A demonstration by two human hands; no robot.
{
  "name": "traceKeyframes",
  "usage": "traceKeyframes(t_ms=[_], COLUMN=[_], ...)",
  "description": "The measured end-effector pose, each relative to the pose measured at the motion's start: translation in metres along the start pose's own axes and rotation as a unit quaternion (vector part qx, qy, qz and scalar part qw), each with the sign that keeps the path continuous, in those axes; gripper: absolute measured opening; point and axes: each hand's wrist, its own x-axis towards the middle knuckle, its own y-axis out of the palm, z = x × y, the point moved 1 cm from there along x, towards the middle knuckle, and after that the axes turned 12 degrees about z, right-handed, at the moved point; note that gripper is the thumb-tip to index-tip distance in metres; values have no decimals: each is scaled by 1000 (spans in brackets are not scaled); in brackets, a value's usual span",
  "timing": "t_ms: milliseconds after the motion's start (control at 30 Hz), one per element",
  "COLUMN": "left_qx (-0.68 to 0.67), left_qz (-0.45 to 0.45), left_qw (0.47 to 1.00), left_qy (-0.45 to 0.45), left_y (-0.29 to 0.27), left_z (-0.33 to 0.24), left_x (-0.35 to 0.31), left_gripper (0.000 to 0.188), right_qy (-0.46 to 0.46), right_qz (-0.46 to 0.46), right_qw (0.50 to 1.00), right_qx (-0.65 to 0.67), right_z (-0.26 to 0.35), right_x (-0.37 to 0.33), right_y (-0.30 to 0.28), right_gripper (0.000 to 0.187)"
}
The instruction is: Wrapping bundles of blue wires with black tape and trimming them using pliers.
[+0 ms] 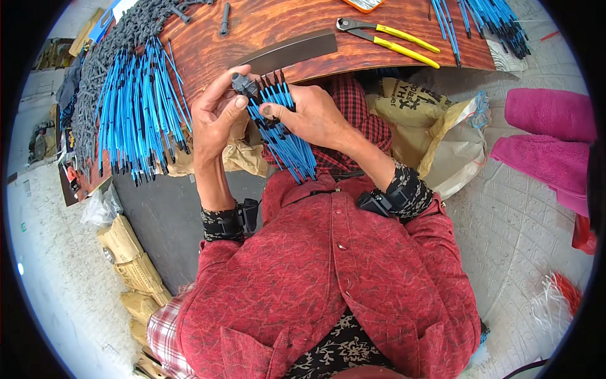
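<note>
Covering the wearer's chest, a red patterned jacket [284, 252] lies nearest, buttoned down the front. Beyond it, a bundle of blue rods [291, 150] with black tips hangs slanting below the right hand [319, 114], whose fingers curl around its upper part, thumb pressed across it. Just left of the bundle's top, the left hand [214, 117] pinches a dark grey plastic piece [242, 83] between thumb and fingers, close against the rods; whether any rod sits inside the piece I cannot tell. Right of the bundle, an open sack [442, 148] leans below the table edge, with magenta cloths [546, 158] farther right.

On the reddish-brown wooden table [271, 22], a dark curved strip [297, 52] lies behind the hands, and pliers [394, 47] with yellow handles rest to its right. A larger spread of blue rods [136, 114] overhangs the left edge beside a heap of grey pieces [136, 28]. At the far right corner lie more blue rods [495, 25], black-tipped too
</note>
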Motion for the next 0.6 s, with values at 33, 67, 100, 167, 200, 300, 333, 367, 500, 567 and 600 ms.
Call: traceKeyframes(t_ms=[33,67,100,167,200,300,333,367,500,567,600], left_qx=[12,23,24,32,33,49,60,73,-27,-19,-12], left_qz=[-6,-14,-14,-28,-26,-15,-7,0,-7,-6,-5], left_qw=[1000,1000,1000,999,999,998,998,997,1000,1000,1000], left_qy=[2,5,4,16,14,26,27,29,3,-4,-13], left_y=[1,2,2,2,1,-4,-7,-8,-5,-2,-1], left_z=[-1,0,3,7,8,12,14,14,20,12,9], left_x=[0,-1,-2,-3,-4,-3,-1,-1,-3,4,6], left_gripper=[50,50,50,57,57,57,58,58,53,54,54], right_qy=[-2,-2,5,12,7,3,2,1,-4,-8,-5], right_qz=[-12,-12,-18,-25,-39,-59,-63,-64,-38,-41,-45], right_qw=[1000,1000,999,998,997,996,995,995,997,997,997], right_qx=[-16,-14,-36,-55,-61,-69,-74,-73,-65,-63,-68], right_z=[1,2,4,6,7,5,4,2,-4,-5,-6], right_x=[-1,-1,-2,-4,-4,-4,-4,-3,-1,-1,-2], right_y=[0,1,1,4,7,11,11,10,8,7,7], right_gripper=[34,34,32,31,30,30,31,31,30,30,30])
